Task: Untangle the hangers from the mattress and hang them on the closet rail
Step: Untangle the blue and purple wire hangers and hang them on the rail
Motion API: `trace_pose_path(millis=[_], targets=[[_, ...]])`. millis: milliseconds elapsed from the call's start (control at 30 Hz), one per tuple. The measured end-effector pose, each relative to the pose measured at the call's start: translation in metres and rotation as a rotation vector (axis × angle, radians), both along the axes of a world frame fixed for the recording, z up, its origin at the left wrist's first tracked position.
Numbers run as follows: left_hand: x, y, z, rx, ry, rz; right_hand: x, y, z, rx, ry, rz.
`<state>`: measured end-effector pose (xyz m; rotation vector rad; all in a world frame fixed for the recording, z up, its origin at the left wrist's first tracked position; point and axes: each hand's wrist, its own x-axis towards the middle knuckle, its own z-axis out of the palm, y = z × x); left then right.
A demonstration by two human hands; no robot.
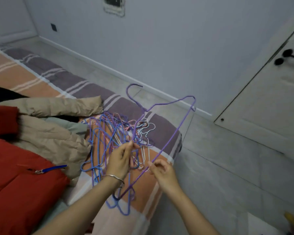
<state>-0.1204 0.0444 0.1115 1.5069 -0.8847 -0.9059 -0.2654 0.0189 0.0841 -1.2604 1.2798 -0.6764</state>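
One purple hanger (176, 133) is lifted out of the heap, and both hands are on it. My left hand (120, 160) pinches its sloping side with thumb and fingertips, and my right hand (163, 170) pinches the long bottom bar between thumb and forefinger. I judge this two-point grip is there to steer the wire frame. With one hand alone it would swing and catch again.

The hook points up and away from the hands, while the low corner, just under my left wrist, looks to be mixed with the blue wires. The other hangers (105, 133) lie in a knot on the mattress (161, 126), directly beyond and below the left hand.

Both forearms reach forward with the wrists slightly bent. The left hand is higher and further out, and the right one is nearer to me, with its other fingers loosely curled.

A closet door (261, 99) stands far right of the hands, but I cannot see the rail.
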Motion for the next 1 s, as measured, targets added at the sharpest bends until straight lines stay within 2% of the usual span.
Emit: trace_pose_path(millis=[133,267,400,600,767,1000], targets=[[-0.025,-0.024,0.09,-0.149,-0.244,-0.295,-0.043,-0.019,0.103,-0.162,-0.04,-0.094],[-0.063,-0.039,0.176,-0.213,-0.374,-0.547,-0.088,-0.026,0.217,-0.338,-0.156,-0.159],[-0.113,-0.046,0.265,-0.272,-0.319,-0.732,-0.138,-0.014,0.32,-0.497,-0.237,-0.229],[-0.212,-0.027,0.401,-0.438,-0.324,-1.013,-0.22,0.038,0.437,-0.73,-0.219,-0.35],[-0.306,0.007,0.485,-0.589,-0.389,-1.162,-0.306,0.095,0.51,-0.904,-0.148,-0.529],[-0.448,0.068,0.564,-0.765,-0.406,-1.322,-0.442,0.188,0.58,-1.083,-0.037,-0.713]])
